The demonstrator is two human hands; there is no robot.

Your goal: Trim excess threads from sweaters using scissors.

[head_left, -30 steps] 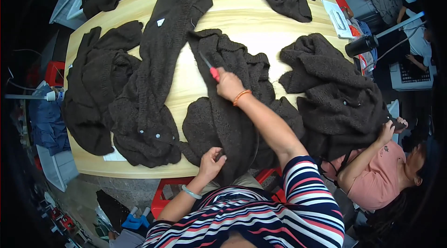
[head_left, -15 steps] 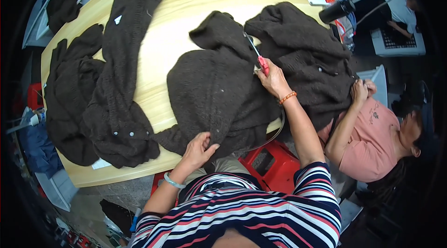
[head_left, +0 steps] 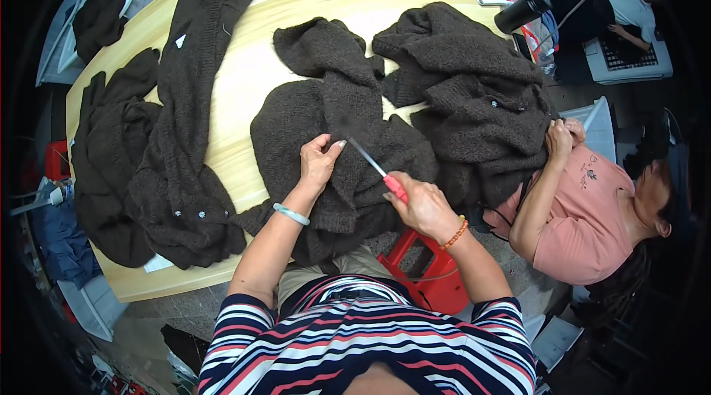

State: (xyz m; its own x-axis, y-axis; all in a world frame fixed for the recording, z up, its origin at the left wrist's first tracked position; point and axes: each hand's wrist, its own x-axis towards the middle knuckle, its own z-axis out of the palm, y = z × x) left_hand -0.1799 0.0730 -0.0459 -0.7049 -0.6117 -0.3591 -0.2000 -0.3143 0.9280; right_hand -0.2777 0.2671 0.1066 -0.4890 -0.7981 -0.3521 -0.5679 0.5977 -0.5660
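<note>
Spread at the table edge before me is a dark brown knitted garment (head_left: 289, 117). My left hand (head_left: 318, 161) pinches a bit of its knit between thumb and fingers, near the middle. In my right hand (head_left: 424, 210) is a tool with a red handle (head_left: 395, 187) and a long slim metal shaft. The shaft slants up and left, its tip close to my left fingertips; the tip itself is blurred against the dark knit. A thin hose or cable shows below my right wrist, and whether it joins the tool cannot be made out.
More brown knitwear (head_left: 194, 98) lies at the left, some with buttons. At the right another person's hands (head_left: 563, 135) hold a buttoned brown garment (head_left: 474, 61). A black cylinder (head_left: 523, 11) on an arm stands at back right. A red stool (head_left: 426, 276) is below the table edge.
My right hand has drawn the tool back toward me and its shaft now points up-left. My left hand has moved up from the near hem to the garment's middle. The knit has shifted.
</note>
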